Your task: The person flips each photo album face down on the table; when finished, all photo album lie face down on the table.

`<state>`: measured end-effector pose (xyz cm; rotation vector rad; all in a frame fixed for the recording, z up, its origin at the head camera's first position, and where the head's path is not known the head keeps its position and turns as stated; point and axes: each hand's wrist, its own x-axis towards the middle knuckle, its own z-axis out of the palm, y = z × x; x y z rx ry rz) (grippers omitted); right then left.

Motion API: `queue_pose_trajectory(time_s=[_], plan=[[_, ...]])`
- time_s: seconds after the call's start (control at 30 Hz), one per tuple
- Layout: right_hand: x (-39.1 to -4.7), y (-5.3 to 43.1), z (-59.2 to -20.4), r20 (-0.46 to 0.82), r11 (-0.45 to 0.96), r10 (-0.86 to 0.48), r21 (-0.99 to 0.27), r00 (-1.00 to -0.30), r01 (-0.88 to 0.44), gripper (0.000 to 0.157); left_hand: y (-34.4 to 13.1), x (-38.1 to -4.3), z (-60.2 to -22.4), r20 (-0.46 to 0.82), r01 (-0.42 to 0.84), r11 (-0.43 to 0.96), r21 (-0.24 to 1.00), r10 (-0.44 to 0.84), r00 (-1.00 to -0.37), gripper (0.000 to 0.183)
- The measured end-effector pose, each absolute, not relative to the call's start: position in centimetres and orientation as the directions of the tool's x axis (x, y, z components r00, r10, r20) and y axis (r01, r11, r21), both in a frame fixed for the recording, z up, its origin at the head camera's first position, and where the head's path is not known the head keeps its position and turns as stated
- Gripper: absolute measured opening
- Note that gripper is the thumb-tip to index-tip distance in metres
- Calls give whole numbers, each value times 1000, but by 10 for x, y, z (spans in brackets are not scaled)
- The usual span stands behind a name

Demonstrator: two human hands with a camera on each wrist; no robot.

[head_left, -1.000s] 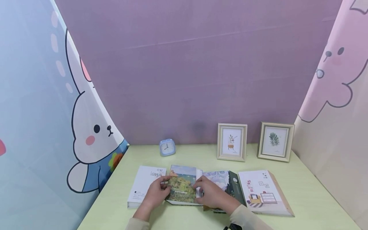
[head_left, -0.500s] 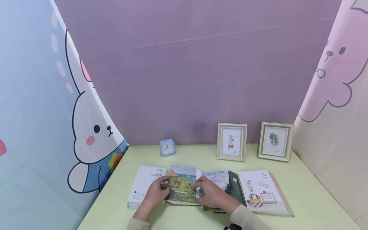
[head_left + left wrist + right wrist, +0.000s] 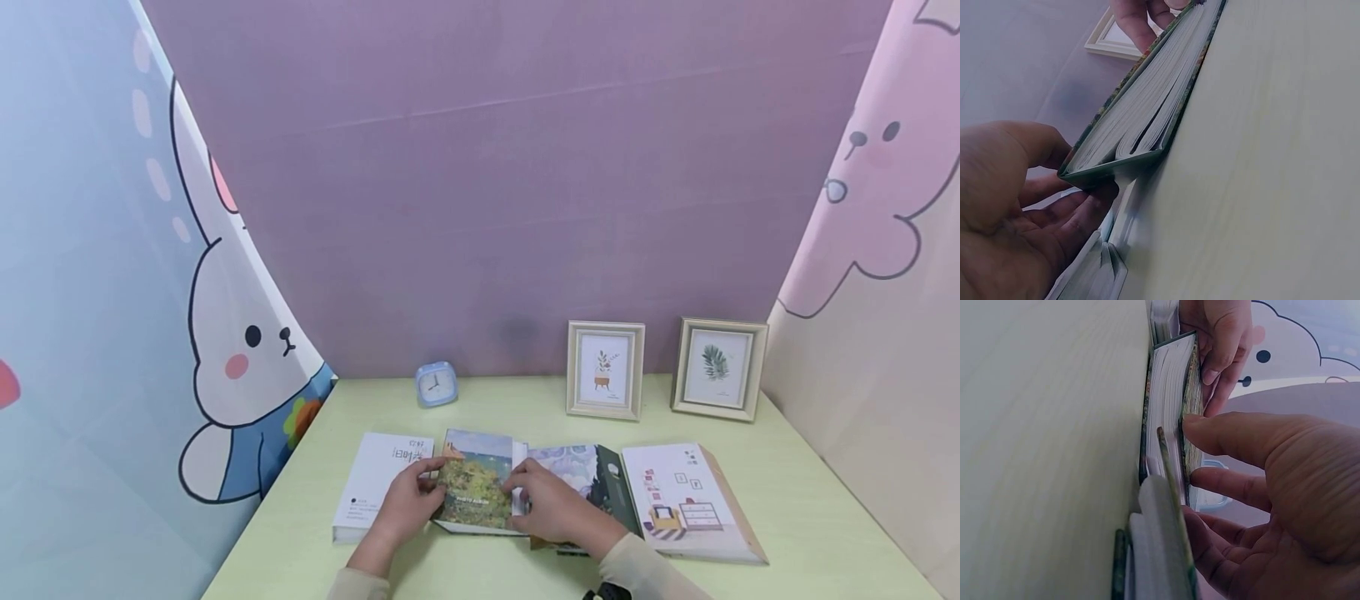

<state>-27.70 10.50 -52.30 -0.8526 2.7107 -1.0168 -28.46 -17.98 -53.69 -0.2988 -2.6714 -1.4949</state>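
Note:
A photo album [image 3: 474,479] with a painted garden-and-sea cover lies near the front of the table. My left hand [image 3: 408,500] grips its spine side, thumb at the cover's edge and fingers against the dark green spine [image 3: 1113,174] in the left wrist view. On the opposite side, my right hand [image 3: 551,502] pinches the cover's free edge with thumb and forefinger. White page edges [image 3: 1169,381] show in the right wrist view. The right hand's other fingers reach over a second album [image 3: 562,461] with a purple flowery cover and green spine, its cover edge slightly raised.
A white album [image 3: 363,492] lies at left, and another white album [image 3: 671,500] with a furniture picture at right. Behind stand a blue alarm clock [image 3: 437,385], a plant picture frame [image 3: 605,371] and a leaf picture frame [image 3: 718,369]. A purple cloth [image 3: 480,208] hangs at the back.

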Motion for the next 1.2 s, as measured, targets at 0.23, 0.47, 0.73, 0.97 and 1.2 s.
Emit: queue_pose_trajectory(time_s=[0.23,0.47,0.73,0.97,1.2], plan=[[-276,104,-521,93,617,-539,-634,-837,-467,43,-180,-285,-536,173,211,446,870,125,-977,45],[-273,102,-518,101,626,-531,-622,-841,-470,45,-178,-285,-536,191,209,379,901,86,-978,43],[-273,102,-517,81,607,-524,-663,-848,-438,46,-177,-284,-535,199,206,307,929,55,-979,44],[-274,102,-514,68,578,-532,-699,-844,-421,48,-177,-283,-534,218,231,243,942,77,-973,46],[-275,102,-517,80,560,-529,-715,-845,-419,51,-177,-283,-531,173,184,86,979,124,-977,50]])
